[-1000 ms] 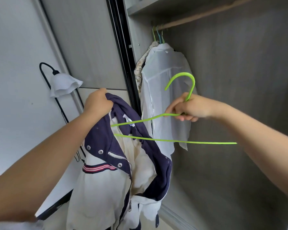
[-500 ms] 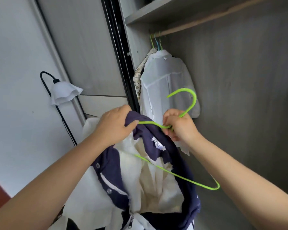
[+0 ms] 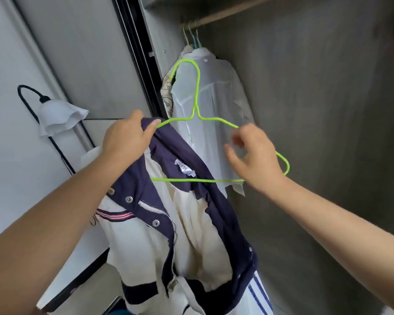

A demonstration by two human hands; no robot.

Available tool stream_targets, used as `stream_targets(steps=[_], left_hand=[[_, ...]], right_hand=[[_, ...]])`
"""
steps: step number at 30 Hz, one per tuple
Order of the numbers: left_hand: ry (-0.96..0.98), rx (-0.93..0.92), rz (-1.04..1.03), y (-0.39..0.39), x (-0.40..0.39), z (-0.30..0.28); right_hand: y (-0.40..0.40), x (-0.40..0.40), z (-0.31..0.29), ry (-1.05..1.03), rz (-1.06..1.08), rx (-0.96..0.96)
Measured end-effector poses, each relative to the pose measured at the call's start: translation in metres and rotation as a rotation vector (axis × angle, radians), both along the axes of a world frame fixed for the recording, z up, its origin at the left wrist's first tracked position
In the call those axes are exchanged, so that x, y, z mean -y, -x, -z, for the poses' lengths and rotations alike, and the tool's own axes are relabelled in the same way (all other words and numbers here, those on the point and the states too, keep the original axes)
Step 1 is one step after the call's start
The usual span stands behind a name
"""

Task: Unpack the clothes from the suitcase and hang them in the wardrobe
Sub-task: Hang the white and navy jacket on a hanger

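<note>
Your left grip clamps the navy collar of the white jacket together with the left shoulder of the green hanger, while your right grip hovers with fingers loosely apart beside the hanger's right shoulder. At 12 o'clock from the jacket, a white shirt hangs from the wardrobe rail; a wall lamp sits at 9 o'clock.

White jacket with navy collar and lining is held up open at the wardrobe mouth, collar bunched over the left end of a green wire hanger. Hanger is upright, hook up. A white shirt is hung on the rail behind.
</note>
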State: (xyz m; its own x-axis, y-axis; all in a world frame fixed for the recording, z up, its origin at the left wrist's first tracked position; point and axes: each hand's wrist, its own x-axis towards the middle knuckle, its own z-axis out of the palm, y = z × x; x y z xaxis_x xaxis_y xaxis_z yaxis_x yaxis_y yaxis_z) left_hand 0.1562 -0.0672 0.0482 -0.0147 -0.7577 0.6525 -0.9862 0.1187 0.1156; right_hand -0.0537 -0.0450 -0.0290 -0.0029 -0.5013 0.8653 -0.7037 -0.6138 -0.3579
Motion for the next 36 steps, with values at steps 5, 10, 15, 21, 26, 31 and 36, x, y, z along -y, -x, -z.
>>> stream_targets(steps=[5, 10, 15, 21, 26, 31, 36], left_hand=[[0.091, -0.091, -0.014, -0.006, 0.0, -0.018], [0.188, -0.15, 0.068, -0.006, -0.008, -0.027], [0.243, -0.161, 0.097, -0.032, -0.022, -0.027], [0.073, -0.069, 0.142, -0.087, -0.037, 0.002], [0.12, 0.23, 0.088, -0.114, -0.036, 0.023], [0.278, 0.397, 0.088, -0.126, -0.026, 0.026], [0.347, 0.456, 0.06, -0.115, -0.014, 0.025]], right_hand=[[-0.004, -0.02, 0.062, -0.923, -0.065, -0.667], [-0.017, 0.016, 0.079, -0.823, 0.258, -0.316], [-0.012, 0.048, 0.08, -0.956, 0.046, 0.072], [0.016, 0.058, 0.042, -0.755, 0.089, -0.116], [0.015, 0.038, 0.004, -0.662, 0.256, -0.533], [0.021, 0.025, -0.012, -0.539, 0.378, -0.784], [0.018, 0.016, -0.026, -0.642, 0.217, -0.577]])
